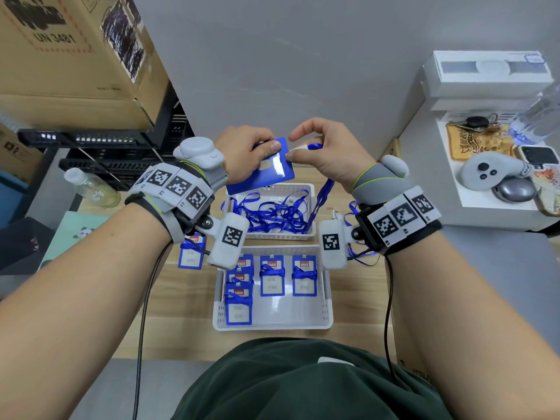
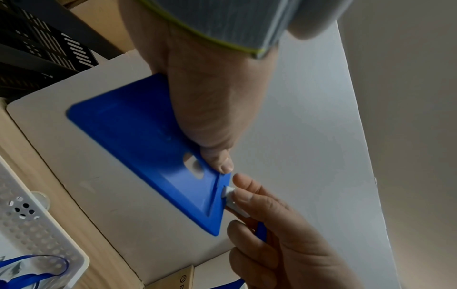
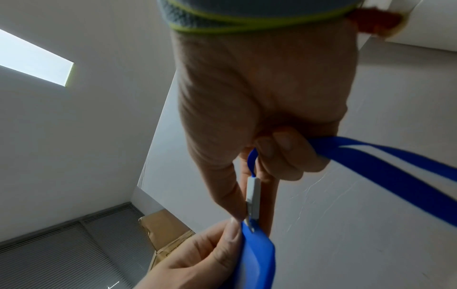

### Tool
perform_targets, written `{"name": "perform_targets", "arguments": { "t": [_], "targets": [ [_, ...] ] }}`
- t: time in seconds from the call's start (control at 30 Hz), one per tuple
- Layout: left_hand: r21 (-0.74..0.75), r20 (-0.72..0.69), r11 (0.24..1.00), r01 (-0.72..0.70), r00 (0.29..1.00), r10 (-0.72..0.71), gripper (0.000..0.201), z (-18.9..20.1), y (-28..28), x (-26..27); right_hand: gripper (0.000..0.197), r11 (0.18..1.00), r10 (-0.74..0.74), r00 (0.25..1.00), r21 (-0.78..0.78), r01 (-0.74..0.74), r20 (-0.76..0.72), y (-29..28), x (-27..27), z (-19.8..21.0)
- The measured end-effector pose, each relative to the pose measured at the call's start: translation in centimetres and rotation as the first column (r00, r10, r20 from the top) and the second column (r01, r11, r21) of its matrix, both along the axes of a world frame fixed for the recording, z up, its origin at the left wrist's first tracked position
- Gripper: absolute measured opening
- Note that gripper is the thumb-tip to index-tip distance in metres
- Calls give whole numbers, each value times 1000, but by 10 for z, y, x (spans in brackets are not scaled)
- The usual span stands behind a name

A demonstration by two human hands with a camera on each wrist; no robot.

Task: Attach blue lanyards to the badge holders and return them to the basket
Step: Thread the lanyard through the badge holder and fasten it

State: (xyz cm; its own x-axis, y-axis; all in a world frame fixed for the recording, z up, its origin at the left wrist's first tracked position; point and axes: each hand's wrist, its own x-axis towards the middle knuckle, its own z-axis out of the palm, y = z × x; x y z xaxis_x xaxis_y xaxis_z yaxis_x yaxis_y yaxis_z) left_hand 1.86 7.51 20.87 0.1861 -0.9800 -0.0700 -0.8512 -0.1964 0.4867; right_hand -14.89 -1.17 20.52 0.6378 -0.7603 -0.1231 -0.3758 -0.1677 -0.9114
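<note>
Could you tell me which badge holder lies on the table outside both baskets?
The badge holder left of the near basket, half hidden under the left wrist; the others lie inside it.

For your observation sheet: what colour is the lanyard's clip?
White clip, clearest in the right wrist view.

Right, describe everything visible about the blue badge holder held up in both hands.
The blue rectangular plastic badge holder is rigid and glossy, with a raised frame and an oval cut-out near its top edge. It is held tilted in the air above the far white basket. The left hand grips it, thumb on its face. The right hand pinches the white plastic clip of a blue lanyard against the top-edge slot.
</note>
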Motion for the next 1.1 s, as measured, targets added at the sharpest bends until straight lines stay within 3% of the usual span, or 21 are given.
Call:
{"name": "perform_targets", "arguments": {
  "t": [0.47,0.67,0.83,0.97,1.1],
  "targets": [
    [36,46,999,-8,999,7,35,-2,1,2,25,992,35,998,118,-41,52,-6,-6,-4],
    [27,17,999,-22,1000,21,26,-4,1,-2,32,979,36,995,198,-54,92,-6,-6,-4],
    [37,8,999,-36,999,36,36,-6,0,0,27,977,74,987,189,-99,139,-8,-8,-4],
    [-3,-117,996,-88,989,87,44,-4,-3,-1,8,971,61,979,217,-104,195,-9,-5,-8],
    [-74,-252,987,-141,961,118,46,1,-5,-5,11,979,128,973,131,-154,192,-7,-3,-22]
  ]
}}
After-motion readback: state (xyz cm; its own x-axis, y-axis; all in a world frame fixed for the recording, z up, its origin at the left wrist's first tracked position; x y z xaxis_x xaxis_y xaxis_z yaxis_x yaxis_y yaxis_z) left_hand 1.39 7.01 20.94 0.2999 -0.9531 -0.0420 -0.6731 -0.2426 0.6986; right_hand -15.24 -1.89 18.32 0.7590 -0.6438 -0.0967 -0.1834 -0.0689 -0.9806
